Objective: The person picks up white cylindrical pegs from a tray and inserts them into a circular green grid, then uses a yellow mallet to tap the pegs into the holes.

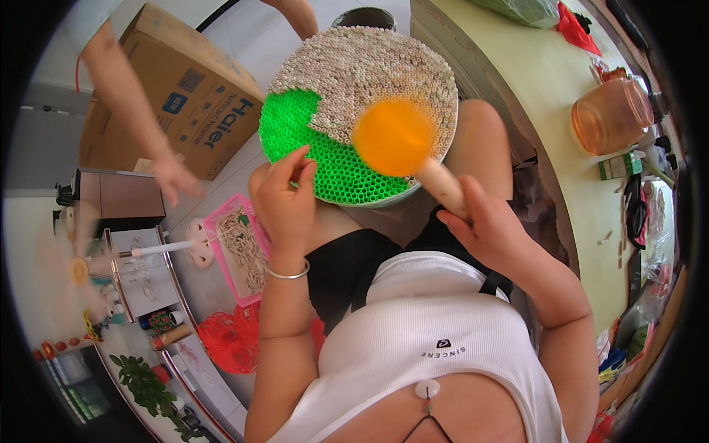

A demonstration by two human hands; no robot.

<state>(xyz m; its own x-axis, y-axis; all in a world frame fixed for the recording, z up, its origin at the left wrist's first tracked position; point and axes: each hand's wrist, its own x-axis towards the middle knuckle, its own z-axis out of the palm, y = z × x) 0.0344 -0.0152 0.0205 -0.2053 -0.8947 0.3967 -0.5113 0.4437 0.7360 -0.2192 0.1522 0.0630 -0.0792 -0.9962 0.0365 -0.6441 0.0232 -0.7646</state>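
Observation:
Between my knees stands a wide round tub packed with upright green tubes (284, 129) in a honeycomb pattern. Short beige hollow pieces (369, 66) cover its far and right parts, leaving green at the left and front. My right hand (480, 221) is wrapped round the pale wooden handle of a mallet (391, 138). Its orange head, blurred, is over the boundary of beige and green; contact cannot be made out. Above the front left rim, my left hand (286, 196) has thumb and fingertips pinched together. Anything between them is too small to see.
A pink basket (209, 221) with loose beige pieces stands left, near red strands (233, 340). Behind is a cardboard box (148, 81). Another person's hand (177, 177) hangs blurred at left; a forearm (295, 15) shows at top. A tabletop (517, 44) at right bears a jar (602, 114).

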